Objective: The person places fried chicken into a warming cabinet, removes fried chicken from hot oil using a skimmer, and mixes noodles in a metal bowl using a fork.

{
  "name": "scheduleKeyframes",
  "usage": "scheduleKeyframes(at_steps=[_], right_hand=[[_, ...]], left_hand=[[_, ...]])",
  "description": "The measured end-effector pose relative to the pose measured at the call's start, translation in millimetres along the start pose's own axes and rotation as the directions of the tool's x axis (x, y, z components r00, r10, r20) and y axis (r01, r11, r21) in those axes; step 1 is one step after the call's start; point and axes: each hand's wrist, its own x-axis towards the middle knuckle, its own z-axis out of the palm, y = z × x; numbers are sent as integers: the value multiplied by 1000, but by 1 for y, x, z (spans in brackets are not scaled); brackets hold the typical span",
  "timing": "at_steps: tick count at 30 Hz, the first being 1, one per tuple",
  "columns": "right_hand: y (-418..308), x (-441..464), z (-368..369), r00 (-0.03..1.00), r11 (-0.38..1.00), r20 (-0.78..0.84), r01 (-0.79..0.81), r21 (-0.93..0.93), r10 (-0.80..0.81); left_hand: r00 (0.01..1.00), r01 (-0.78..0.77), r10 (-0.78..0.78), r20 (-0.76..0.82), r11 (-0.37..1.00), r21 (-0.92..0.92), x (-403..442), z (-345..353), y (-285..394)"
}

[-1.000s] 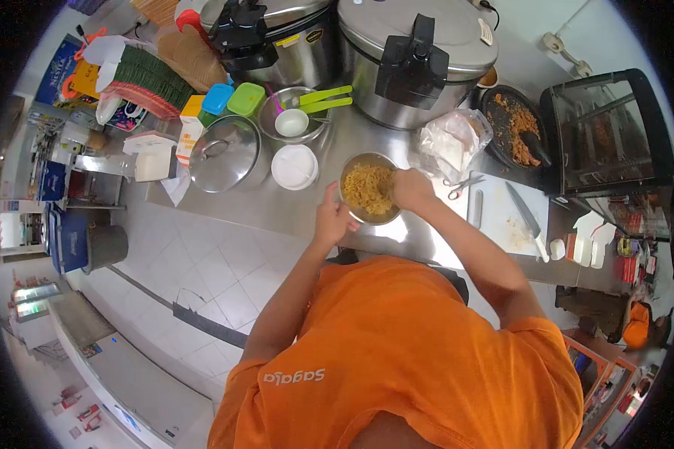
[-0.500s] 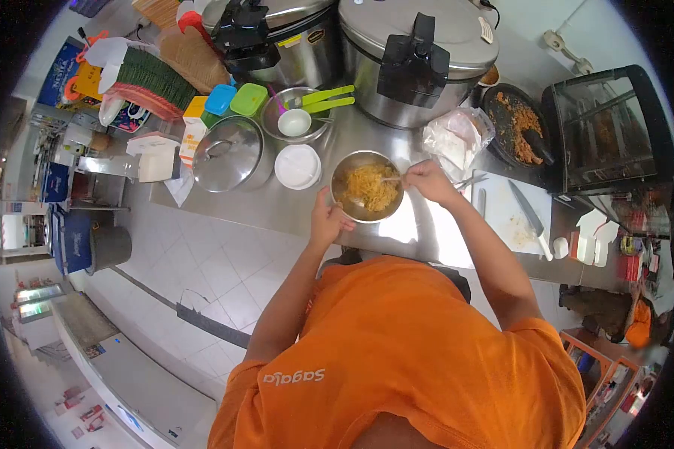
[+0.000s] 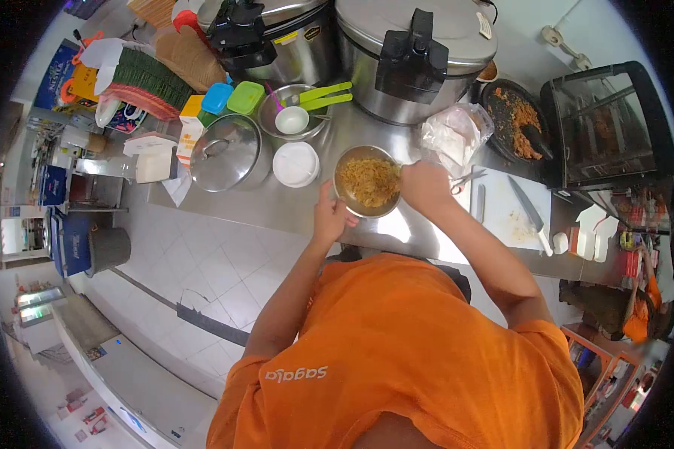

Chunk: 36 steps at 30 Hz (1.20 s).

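A steel bowl (image 3: 342, 196) stands on the metal counter and holds yellow-brown noodles (image 3: 371, 182). My left hand (image 3: 330, 217) grips the bowl's left, near side, with the thumb up along the rim. At the right rim is my right hand (image 3: 424, 185), its fingers closed round the handle of a utensil; that utensil is mostly hidden by the hand and the noodles. Just left of the bowl sits a round white container (image 3: 296, 165). Beyond my right hand lies a clear plastic bag (image 3: 453, 137) with pale contents.
Scissors (image 3: 468, 180), a knife (image 3: 528, 206) and a white cutting board (image 3: 511, 224) are on the right. Behind them is a dark mortar (image 3: 503, 138) with red-orange paste. Two large cookers (image 3: 416, 56) stand at the back; a lidded pot (image 3: 226, 155) is at the left.
My right hand has turned over the bowl's right rim, and the utensil's handle that showed earlier is now mostly covered. The noodles have been shifted about in the bowl.
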Motion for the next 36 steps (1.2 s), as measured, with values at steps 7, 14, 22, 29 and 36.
scheduleKeyframes(at_steps=[7,14,22,29,36], right_hand=[[7,27,114,960,472,268,-275,838,84],[27,23,67,982,370,185,-189,909,45],[40,12,-16,994,268,109,-104,958,-1],[43,3,-93,998,333,42,-54,941,45],[46,-4,-135,995,343,69,-90,935,73]], left_hand=[[999,-4,5,43,1000,-15,1,3,4],[996,81,-84,-8,975,-206,7,-14,-26],[990,137,-140,4,963,-232,8,-18,-27],[989,145,-137,50,960,-240,15,-22,-39],[984,177,-174,35,959,-220,15,-21,-27]])
